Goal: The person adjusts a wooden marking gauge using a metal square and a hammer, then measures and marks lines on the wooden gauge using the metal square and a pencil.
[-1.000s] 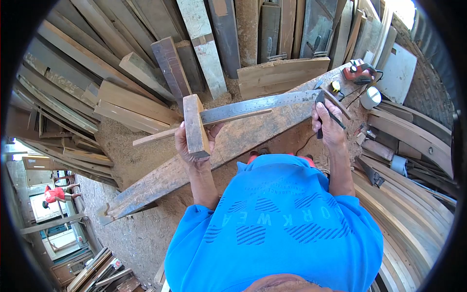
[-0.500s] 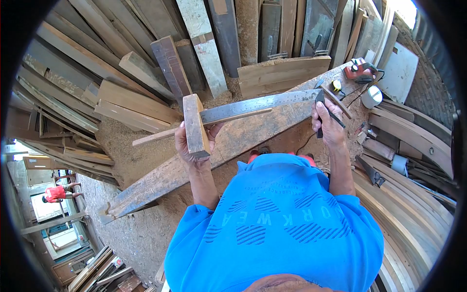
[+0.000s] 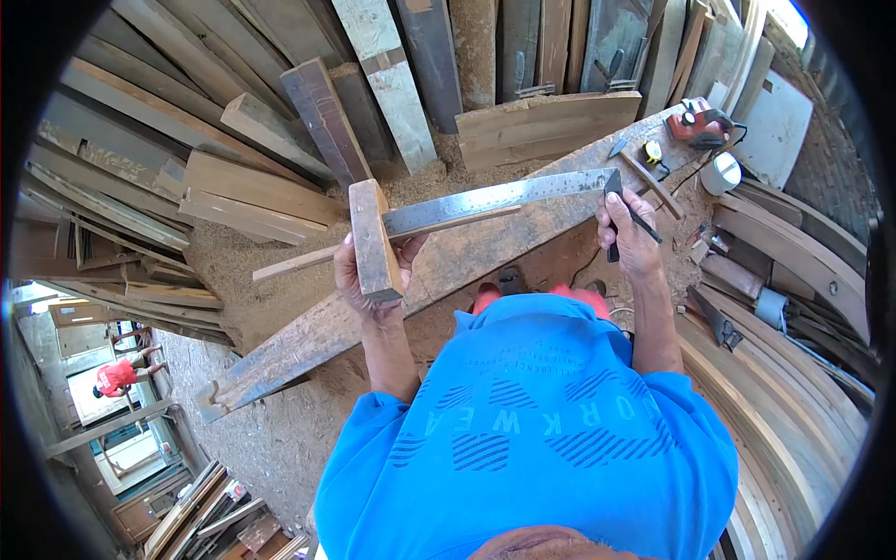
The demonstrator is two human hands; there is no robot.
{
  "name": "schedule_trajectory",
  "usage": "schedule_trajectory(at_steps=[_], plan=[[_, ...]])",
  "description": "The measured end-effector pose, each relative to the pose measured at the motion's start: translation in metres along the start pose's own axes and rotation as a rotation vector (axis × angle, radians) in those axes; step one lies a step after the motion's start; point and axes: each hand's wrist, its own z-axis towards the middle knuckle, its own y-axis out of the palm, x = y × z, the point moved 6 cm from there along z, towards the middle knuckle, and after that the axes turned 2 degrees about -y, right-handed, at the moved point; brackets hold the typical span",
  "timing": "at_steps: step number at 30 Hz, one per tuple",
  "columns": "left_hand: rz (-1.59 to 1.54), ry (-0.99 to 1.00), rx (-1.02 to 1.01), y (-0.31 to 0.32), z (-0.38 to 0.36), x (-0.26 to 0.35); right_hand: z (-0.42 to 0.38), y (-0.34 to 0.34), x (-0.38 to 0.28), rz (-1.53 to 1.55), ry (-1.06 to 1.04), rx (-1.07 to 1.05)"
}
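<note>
My left hand (image 3: 350, 282) is closed around a wooden block (image 3: 376, 245), with its fingers on both sides. Across from it, my right hand (image 3: 633, 233) grips the dark handle (image 3: 612, 210) of a metal square, and a thin dark marking tool (image 3: 646, 227) sticks out from its fingers. The long blade (image 3: 504, 194) of the square spans from the handle to the block, its far end touching or overlapping the block's side. A thin wooden strip (image 3: 297, 262) passes behind the block and runs along below the blade.
Beneath my hands lies a long plank bench (image 3: 289, 353). A hammer (image 3: 658, 187), tape measure (image 3: 652, 152) and red power tool (image 3: 700, 128) rest at its right end, beside a white container (image 3: 721, 175). Boards (image 3: 551, 129) lean ahead. A person in red (image 3: 116, 377) stands far left.
The head view has shifted slightly, so the surroundings sit a little differently. Both hands keep the same holds, almost unmoved. The distant person's posture has changed a little.
</note>
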Motion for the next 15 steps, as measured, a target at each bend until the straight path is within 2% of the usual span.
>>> schedule_trajectory(at_steps=[15], plan=[[0.013, -0.032, 0.194, -0.04, 0.01, -0.028, 0.022, -0.027, 0.048, -0.05, 0.168, 0.038]])
